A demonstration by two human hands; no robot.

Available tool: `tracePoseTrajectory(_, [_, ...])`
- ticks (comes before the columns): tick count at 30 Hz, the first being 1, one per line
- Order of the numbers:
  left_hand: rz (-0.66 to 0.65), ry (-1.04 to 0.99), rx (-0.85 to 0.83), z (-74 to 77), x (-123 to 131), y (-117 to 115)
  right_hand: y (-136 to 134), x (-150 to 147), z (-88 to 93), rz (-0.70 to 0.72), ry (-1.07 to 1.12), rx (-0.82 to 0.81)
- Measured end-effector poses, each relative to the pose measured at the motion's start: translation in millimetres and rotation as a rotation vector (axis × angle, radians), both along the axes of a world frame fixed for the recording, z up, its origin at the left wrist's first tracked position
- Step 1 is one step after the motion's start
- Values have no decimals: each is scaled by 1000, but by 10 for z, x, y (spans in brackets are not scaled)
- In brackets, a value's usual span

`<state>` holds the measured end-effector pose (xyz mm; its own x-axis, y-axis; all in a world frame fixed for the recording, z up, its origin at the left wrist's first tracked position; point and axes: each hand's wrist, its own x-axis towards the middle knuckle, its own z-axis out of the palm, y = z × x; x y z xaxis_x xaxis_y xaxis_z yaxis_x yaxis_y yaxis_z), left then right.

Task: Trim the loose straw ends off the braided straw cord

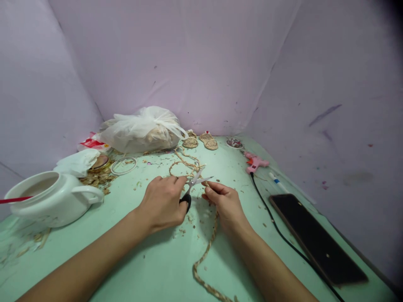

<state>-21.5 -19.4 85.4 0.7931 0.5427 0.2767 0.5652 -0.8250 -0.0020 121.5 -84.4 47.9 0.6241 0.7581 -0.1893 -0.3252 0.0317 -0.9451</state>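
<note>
My left hand (pixel 165 199) is closed round the black handles of a pair of scissors (pixel 192 183), whose blades stand apart and point right. Just past the blade tips, my right hand (pixel 225 201) pinches a braided straw cord (pixel 206 251) between thumb and fingers. One length of the cord hangs from under that hand and curves down to the near edge of the view. More braided cord (pixel 185 159) lies in loops on the table behind the scissors. Whether the blades touch the cord I cannot tell.
A white pot (pixel 50 201), a white ring (pixel 124 166) and a stuffed plastic bag (pixel 145 130) stand on the left. Small woven pieces (pixel 209 141) lie at the back. On the right are a pink glue gun (pixel 255 162), its black cable and a dark phone (pixel 317 239). Scraps litter the green tabletop (pixel 151 260).
</note>
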Motion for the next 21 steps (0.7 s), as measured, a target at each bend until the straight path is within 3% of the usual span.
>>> tracePoseTrajectory(6, [-57,110,110,-17,-10,47,3,-3,-4,-7,-100,4])
tracePoseTrajectory(15, [-92,111,95,-42,-8,57,-22,0,-30,62,-262,-12])
tracePoseTrajectory(21, [-110,145,93,-34,-11,69,-42,-17,50,119,-203,-19])
